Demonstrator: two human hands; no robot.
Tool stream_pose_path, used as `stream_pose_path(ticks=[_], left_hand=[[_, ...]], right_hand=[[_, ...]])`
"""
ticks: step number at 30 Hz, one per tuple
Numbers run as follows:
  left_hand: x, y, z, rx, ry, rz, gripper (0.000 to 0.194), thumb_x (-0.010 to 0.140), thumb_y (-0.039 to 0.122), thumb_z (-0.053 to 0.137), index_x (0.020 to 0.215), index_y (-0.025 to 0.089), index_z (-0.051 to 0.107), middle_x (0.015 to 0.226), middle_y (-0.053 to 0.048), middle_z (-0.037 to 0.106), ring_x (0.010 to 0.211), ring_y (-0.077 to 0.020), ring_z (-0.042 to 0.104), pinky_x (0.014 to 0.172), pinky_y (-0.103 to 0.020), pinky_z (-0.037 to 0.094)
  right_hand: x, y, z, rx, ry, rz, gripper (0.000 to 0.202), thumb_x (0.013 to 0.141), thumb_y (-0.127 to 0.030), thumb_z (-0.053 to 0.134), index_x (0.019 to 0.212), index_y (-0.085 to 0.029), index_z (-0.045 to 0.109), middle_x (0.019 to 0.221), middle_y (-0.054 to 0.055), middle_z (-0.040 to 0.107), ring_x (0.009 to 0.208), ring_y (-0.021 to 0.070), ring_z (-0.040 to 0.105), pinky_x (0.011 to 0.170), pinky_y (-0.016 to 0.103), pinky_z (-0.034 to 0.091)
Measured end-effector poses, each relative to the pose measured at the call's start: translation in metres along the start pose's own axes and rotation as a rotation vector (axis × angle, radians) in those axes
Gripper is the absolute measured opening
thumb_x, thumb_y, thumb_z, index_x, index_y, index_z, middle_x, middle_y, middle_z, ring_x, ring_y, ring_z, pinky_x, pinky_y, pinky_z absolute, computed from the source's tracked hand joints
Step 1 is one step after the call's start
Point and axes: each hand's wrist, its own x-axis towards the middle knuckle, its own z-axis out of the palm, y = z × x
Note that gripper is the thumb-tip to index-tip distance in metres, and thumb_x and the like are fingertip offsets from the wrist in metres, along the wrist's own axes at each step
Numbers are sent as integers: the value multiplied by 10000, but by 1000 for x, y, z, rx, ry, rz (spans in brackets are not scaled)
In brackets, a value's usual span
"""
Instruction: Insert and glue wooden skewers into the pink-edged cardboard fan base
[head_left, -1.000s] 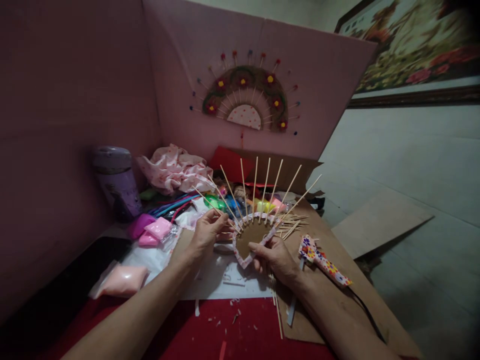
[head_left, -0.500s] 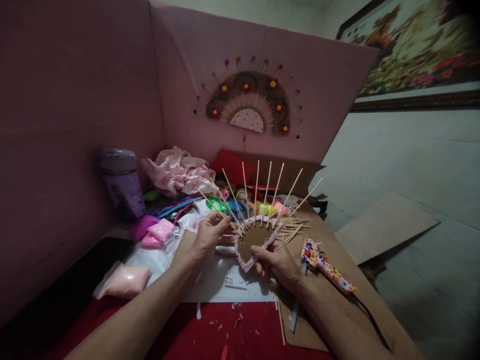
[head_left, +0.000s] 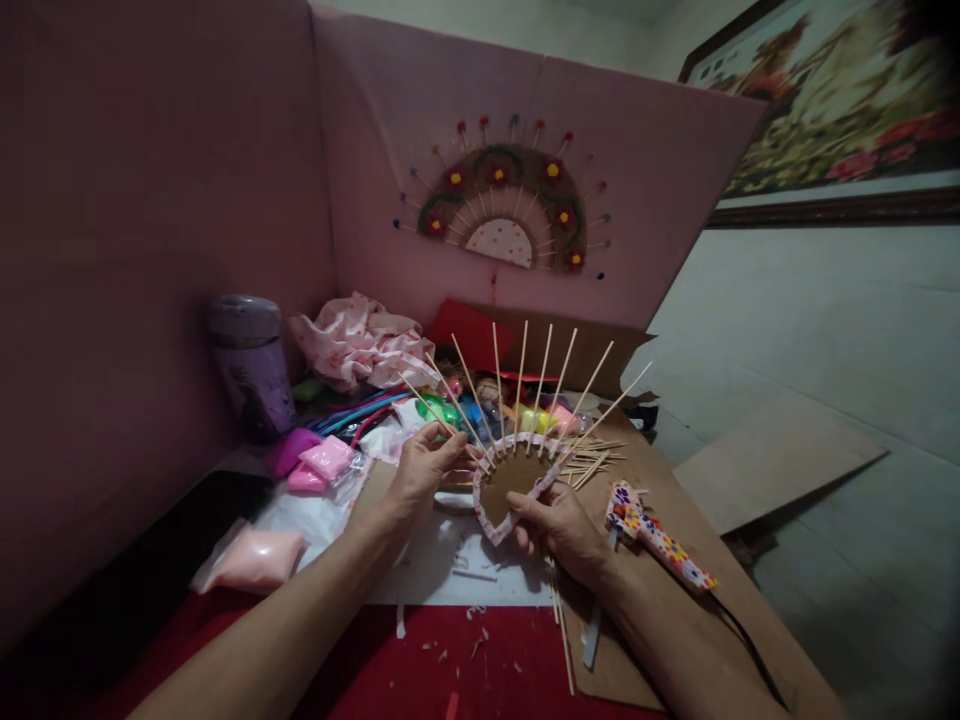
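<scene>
My right hand [head_left: 559,520] grips a rounded cardboard piece [head_left: 514,485] by its lower right edge, thumb on the front face. Pale pink fabric wraps its rim, and the bottom comes to a point. Several thin wooden sticks [head_left: 522,385] fan upward from its top edge. At the left end of the fan, my left hand [head_left: 429,468] has its fingers closed on the outermost wooden stick [head_left: 421,398]. Its fingertips are partly hidden behind the hand.
A glue gun in flowered cover [head_left: 660,540] lies on cardboard at right. Loose sticks [head_left: 592,460] lie behind my right hand. Bags of coloured clay [head_left: 259,560], a purple tumbler [head_left: 251,365] and crumpled fabric [head_left: 360,340] stand left. A decorated half-round fan [head_left: 499,195] hangs on the pink panel.
The whole view has shifted slightly, so things appear a little further right. Both hands keep their hold on the cardboard piece and stick.
</scene>
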Motion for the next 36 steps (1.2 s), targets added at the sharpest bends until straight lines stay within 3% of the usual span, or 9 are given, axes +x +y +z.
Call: stream_pose_path(ticks=[23, 36], left_hand=[[-2, 2, 2, 15, -9, 11, 364, 647, 377, 772, 740, 183, 478, 645, -20, 684, 518, -147, 639, 516, -272, 540], [-2, -1, 1, 11, -5, 21, 388, 639, 392, 777, 736, 176, 469, 659, -23, 695, 535, -148, 650, 528, -266, 544]], right_hand=[[4, 5, -7, 7, -50, -28, 334, 727, -422, 716, 628, -117, 620, 415, -7, 589, 307, 54, 467, 319, 143, 348], [5, 6, -7, 13, -58, -27, 366, 731, -428, 714, 571, -119, 599, 407, -1, 590, 297, 47, 463, 315, 135, 346]])
